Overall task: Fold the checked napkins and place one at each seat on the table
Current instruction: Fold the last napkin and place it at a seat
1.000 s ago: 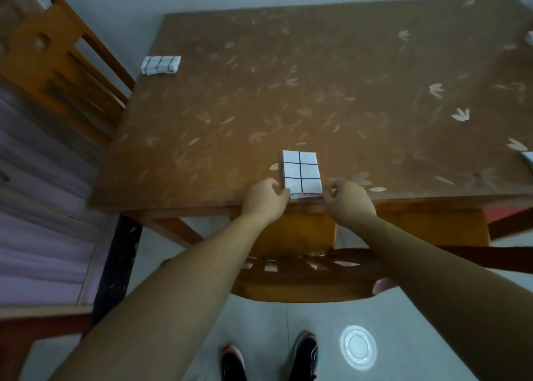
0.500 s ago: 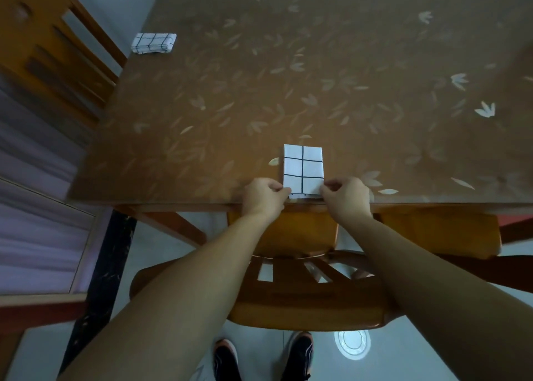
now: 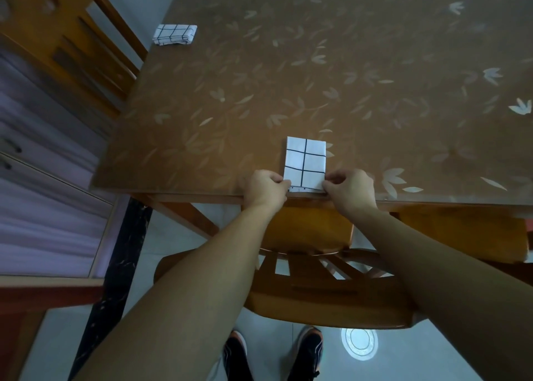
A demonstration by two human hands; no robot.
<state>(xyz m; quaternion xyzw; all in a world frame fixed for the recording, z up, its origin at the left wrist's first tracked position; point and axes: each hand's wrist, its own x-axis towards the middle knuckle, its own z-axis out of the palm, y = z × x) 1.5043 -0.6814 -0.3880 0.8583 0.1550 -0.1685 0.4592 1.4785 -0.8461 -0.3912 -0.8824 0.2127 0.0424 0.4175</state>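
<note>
Left hand [image 3: 266,188] and right hand [image 3: 350,191] each pinch a near corner of the folded white cloth napkin with black check lines [image 3: 305,164], at the near edge of the brown leaf-patterned counter [image 3: 346,77].
Nearest: black shoes with orange trim [image 3: 310,351] on pale floor tiles [image 3: 418,357], then an orange-brown wooden chair [image 3: 311,294] tucked under the counter edge. Both hands curled, thumb and fingertips closed on the napkin's bottom corners, one hand per corner. Napkin lies flat, long side running away from the person, directly before that chair. Far left counter corner: a second folded white black-checked napkin [image 3: 174,34], beside another orange-brown wooden chair [image 3: 57,34].
</note>
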